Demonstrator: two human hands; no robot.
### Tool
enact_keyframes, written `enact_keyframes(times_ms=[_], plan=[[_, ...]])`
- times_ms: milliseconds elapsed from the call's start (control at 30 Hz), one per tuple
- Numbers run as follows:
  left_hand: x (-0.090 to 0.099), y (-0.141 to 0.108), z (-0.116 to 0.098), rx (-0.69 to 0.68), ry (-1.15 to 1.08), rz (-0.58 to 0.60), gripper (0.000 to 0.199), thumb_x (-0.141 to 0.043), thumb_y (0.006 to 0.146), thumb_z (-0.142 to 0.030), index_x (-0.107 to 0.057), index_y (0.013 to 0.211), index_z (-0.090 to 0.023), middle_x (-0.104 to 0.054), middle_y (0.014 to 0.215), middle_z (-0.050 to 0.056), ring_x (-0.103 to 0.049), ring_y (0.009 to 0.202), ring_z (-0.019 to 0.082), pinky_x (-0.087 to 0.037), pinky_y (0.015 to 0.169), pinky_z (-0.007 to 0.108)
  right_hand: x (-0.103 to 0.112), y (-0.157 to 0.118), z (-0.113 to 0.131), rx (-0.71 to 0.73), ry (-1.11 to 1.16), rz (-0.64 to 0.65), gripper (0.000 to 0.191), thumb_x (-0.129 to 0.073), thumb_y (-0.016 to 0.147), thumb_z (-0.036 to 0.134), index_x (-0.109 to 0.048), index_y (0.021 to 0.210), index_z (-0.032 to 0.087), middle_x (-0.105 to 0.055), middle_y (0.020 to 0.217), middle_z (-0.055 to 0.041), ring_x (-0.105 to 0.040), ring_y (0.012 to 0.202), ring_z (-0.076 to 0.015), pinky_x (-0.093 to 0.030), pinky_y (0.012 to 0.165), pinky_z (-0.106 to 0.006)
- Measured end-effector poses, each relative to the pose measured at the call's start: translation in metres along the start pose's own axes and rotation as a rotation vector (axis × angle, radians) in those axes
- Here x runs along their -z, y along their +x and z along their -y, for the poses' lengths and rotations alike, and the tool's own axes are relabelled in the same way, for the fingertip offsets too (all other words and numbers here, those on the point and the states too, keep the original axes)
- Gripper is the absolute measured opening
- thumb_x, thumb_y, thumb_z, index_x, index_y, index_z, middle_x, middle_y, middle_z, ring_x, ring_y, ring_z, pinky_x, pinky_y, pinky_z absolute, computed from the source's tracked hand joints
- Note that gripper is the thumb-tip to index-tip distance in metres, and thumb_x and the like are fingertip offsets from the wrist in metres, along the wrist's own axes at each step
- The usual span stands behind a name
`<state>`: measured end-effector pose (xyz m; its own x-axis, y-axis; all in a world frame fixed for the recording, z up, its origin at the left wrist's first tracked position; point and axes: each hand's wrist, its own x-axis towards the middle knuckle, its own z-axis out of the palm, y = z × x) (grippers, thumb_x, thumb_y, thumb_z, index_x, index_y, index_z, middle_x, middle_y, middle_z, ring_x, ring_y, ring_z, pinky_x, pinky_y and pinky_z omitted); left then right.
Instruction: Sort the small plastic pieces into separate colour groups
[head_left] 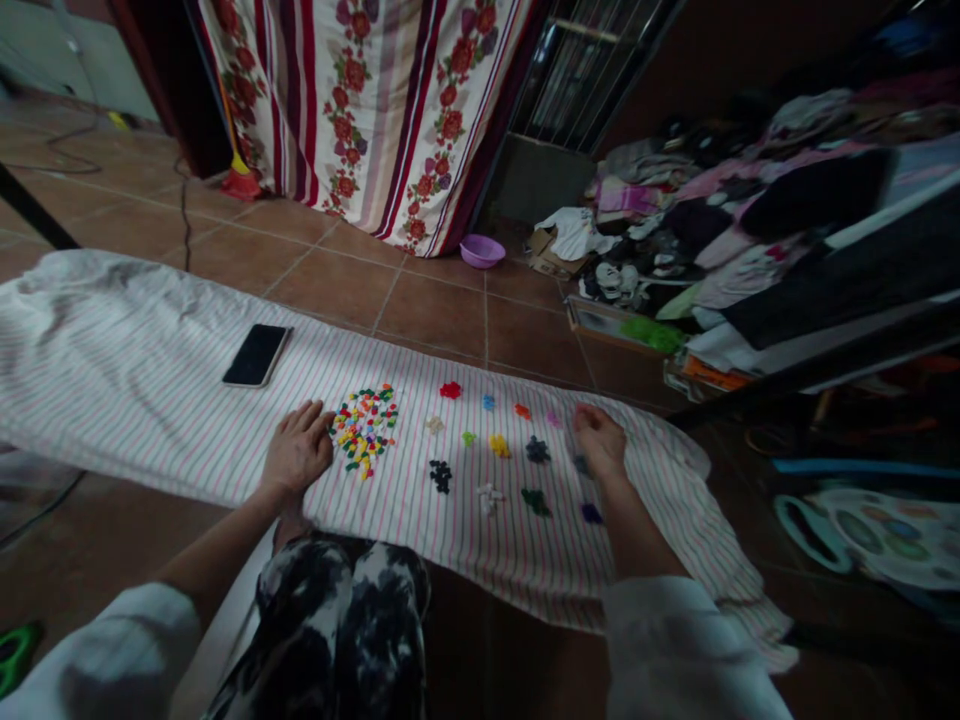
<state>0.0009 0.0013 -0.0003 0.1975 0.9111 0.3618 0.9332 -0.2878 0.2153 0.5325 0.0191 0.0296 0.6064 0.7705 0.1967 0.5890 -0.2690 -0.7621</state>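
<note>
My left hand lies flat on the striped cloth, fingers stretched out. Its fingertips reach the left edge of a mixed pile of small coloured pieces, too small to name. On the right, my right hand has its fingers curled together just beside a small pink heap; what they hold, if anything, is hidden. Between the hands lie single-colour heaps, among them a red one, a yellow one, a black one and a dark green one. A purple heap sits by my right wrist.
A smartphone rests on the striped cloth at the left. Beyond the cloth's far edge, a purple basin and a red broom stand on the tiled floor near a flowered curtain. Piled clothes fill the right side.
</note>
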Motion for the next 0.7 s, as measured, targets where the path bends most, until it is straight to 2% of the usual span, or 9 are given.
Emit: enact_keyframes(times_ms=[133,233,367,467,567,700], plan=[[0.001,0.000,-0.001,-0.001,0.008,0.016,0.041,-0.040,0.087,-0.023,-0.064,0.119,-0.016,-0.057,0.136,0.014,-0.047,0.132,0.029,-0.037,0.108,0.045,-0.032,-0.024,0.050,0.093,0.105,0.092,0.035,-0.054,0.075,0.040,-0.070,0.097,0.018,-0.072,0.097,-0.0094,-0.066,0.088,-0.0216,-0.052,0.088,-0.037],[0.002,0.000,-0.001,0.005,0.001,0.023,0.040,-0.041,0.087,-0.023,-0.064,0.120,-0.017,-0.057,0.136,0.014,-0.046,0.132,0.029,-0.036,0.109,0.045,-0.059,-0.057,0.088,0.204,0.207,0.256,0.036,-0.055,0.076,0.044,-0.069,0.097,0.018,-0.072,0.100,-0.0086,-0.066,0.090,-0.0211,-0.052,0.088,-0.036],[0.004,0.000,-0.003,0.020,-0.009,0.026,0.040,-0.041,0.086,-0.022,-0.064,0.119,-0.017,-0.057,0.136,0.013,-0.046,0.133,0.029,-0.036,0.109,0.045,-0.094,-0.112,0.126,0.336,0.257,0.507,0.032,-0.055,0.079,0.042,-0.069,0.096,0.019,-0.071,0.092,-0.0065,-0.065,0.082,-0.0185,-0.053,0.079,-0.031],[0.005,0.001,-0.003,0.033,-0.014,0.029,0.040,-0.041,0.086,-0.022,-0.063,0.119,-0.018,-0.057,0.136,0.012,-0.046,0.133,0.028,-0.035,0.110,0.044,-0.115,-0.148,0.145,0.474,0.198,0.628,0.024,-0.052,0.083,0.031,-0.069,0.096,0.019,-0.068,0.091,-0.0059,-0.064,0.080,-0.0165,-0.052,0.077,-0.029],[0.005,0.001,-0.003,0.032,-0.015,0.030,0.040,-0.041,0.087,-0.022,-0.064,0.119,-0.017,-0.057,0.136,0.013,-0.046,0.133,0.028,-0.035,0.110,0.045,-0.132,-0.174,0.156,0.604,0.059,0.682,0.021,-0.053,0.084,0.022,-0.071,0.095,0.019,-0.066,0.089,-0.0065,-0.062,0.084,-0.0174,-0.050,0.082,-0.031],[0.003,0.001,-0.002,0.016,-0.001,0.021,0.040,-0.040,0.087,-0.022,-0.064,0.119,-0.017,-0.058,0.135,0.013,-0.047,0.132,0.029,-0.036,0.110,0.045,-0.149,-0.195,0.159,0.658,-0.027,0.698,0.022,-0.054,0.085,0.015,-0.071,0.099,0.019,-0.064,0.092,-0.0070,-0.060,0.084,-0.0171,-0.049,0.084,-0.030]])
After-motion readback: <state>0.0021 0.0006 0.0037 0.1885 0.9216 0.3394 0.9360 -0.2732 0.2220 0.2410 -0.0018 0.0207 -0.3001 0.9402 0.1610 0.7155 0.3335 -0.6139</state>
